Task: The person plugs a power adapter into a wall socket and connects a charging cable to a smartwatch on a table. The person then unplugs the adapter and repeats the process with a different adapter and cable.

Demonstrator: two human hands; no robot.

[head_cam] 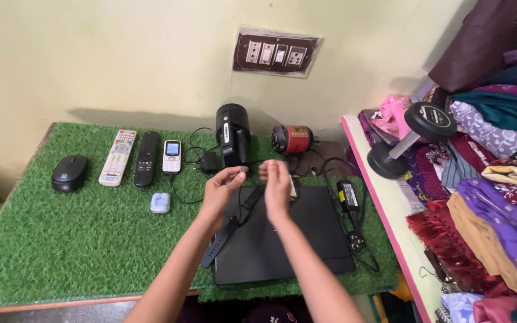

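Just above a closed black laptop (282,239), two bare hands meet over a black wristwatch (234,224). The left hand (221,190) has its thumb and fingers pinched together on a small pale piece at its fingertips, close to the upper end of the watch; what that piece is cannot be told. The right hand (277,184) stands edge-on, fingers together and slightly curled, just beside the watch strap; whether it grips anything cannot be told. The watch lies with its long axis running diagonally, the lower strap end pointing down-left over the laptop's left edge, the upper end pointing up-right towards the hands.

On the wall above, a dark brown rectangular switch plate (277,51) carries a row of pale switches and a socket. The green turf mat (61,239) holds, in a row from the left, a black mouse (69,172), a white remote (117,157) with coloured buttons, a black remote (147,158), and a small white phone (172,157). A pale blue case (160,203) lies nearer. A black cylinder with a white label strip (233,135) stands behind the hands. Right of the laptop, a black power brick with a white label (347,194) lies among its cables.
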